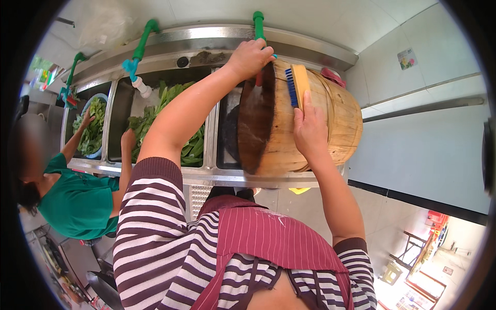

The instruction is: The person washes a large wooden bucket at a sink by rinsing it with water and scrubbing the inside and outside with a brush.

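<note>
A large wooden barrel (345, 124) lies on its side across the right end of the steel sink (211, 128). Its dark open mouth faces left, over the right-hand basin, and a thin hoop circles its staves. My right hand (313, 131) grips a wooden scrubbing brush (301, 85), whose blue bristles point left, against or just above the barrel's side. Up at the wall, my left hand (248, 58) is closed on the blue handle of a tap on a green pipe (259, 25). A reddish spout and what looks like running water show below that hand, at the barrel's mouth.
To the left, a co-worker in a green shirt (81, 193) has both hands among leafy greens. Some greens (193, 151) lie in the middle basin; others fill a blue basin (94, 155). Another tap (133, 68) overhangs the middle basin. A pink cloth (333, 76) sits behind the barrel.
</note>
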`<action>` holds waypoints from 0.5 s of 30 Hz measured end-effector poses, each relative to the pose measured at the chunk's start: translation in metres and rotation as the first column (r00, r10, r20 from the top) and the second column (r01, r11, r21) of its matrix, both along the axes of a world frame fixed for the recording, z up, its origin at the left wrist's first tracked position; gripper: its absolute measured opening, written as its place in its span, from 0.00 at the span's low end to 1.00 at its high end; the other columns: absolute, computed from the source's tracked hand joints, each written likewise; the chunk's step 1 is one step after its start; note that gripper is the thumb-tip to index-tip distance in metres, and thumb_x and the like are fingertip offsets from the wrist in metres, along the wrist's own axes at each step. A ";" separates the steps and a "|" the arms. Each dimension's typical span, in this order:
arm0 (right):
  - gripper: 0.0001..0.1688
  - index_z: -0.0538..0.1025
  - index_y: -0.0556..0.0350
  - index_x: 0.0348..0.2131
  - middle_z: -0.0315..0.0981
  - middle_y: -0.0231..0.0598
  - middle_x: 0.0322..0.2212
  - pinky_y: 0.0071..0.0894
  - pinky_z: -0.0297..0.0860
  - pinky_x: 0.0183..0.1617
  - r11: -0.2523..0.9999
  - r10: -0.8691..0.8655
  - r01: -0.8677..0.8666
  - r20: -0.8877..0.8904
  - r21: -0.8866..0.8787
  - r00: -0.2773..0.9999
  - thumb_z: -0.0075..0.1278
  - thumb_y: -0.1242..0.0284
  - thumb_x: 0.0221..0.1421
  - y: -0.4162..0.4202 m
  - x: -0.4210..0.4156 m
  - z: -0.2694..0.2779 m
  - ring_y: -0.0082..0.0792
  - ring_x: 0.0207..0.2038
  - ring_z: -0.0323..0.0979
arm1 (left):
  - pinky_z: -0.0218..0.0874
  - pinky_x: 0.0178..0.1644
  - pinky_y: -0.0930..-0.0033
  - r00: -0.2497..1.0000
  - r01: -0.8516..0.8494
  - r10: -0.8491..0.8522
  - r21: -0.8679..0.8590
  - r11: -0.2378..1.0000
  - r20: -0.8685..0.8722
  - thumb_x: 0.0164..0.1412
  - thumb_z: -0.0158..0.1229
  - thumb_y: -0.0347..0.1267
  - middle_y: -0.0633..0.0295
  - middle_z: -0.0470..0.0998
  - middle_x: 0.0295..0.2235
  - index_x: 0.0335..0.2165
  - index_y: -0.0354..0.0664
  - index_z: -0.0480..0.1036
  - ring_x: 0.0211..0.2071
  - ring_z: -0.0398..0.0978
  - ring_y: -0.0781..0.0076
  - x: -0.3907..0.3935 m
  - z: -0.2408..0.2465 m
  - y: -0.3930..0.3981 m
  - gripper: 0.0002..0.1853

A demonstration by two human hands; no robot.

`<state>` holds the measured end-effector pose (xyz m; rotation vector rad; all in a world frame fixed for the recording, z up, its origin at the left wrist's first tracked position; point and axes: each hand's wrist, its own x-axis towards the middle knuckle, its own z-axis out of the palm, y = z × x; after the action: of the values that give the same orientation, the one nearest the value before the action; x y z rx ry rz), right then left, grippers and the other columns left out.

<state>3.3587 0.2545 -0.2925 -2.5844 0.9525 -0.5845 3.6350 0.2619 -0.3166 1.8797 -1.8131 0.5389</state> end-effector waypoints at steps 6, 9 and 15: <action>0.31 0.59 0.52 0.59 0.62 0.50 0.33 0.46 0.68 0.34 1.000 0.014 -0.014 0.019 0.022 1.000 0.45 0.64 0.59 -0.001 -0.001 0.001 0.50 0.30 0.68 | 0.63 0.34 0.56 0.998 -0.064 0.064 -0.008 0.998 0.024 0.56 0.55 0.38 0.60 0.70 0.30 0.32 0.48 0.69 0.31 0.73 0.57 -0.006 0.000 0.002 0.09; 0.31 0.59 0.51 0.59 0.62 0.50 0.33 0.46 0.68 0.34 0.999 0.018 -0.020 0.030 0.046 0.999 0.45 0.64 0.59 -0.003 -0.004 0.004 0.52 0.31 0.67 | 0.63 0.36 0.56 0.993 -0.116 0.117 0.066 0.991 -0.015 0.56 0.55 0.38 0.58 0.71 0.33 0.36 0.48 0.69 0.35 0.73 0.56 -0.010 0.007 0.002 0.10; 0.30 0.61 0.48 0.58 0.62 0.53 0.34 0.48 0.67 0.34 0.996 0.033 -0.030 -0.036 0.084 0.999 0.47 0.65 0.57 0.038 -0.077 -0.004 0.55 0.33 0.67 | 0.57 0.50 0.55 0.809 -0.281 0.082 -0.260 0.924 -0.582 0.57 0.53 0.39 0.45 0.68 0.45 0.52 0.38 0.63 0.48 0.65 0.49 -0.080 0.011 0.034 0.27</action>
<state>3.2819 0.2921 -0.2961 -2.5398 0.9261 -0.4798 3.5549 0.2954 -0.3052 1.7399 -1.0818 0.2827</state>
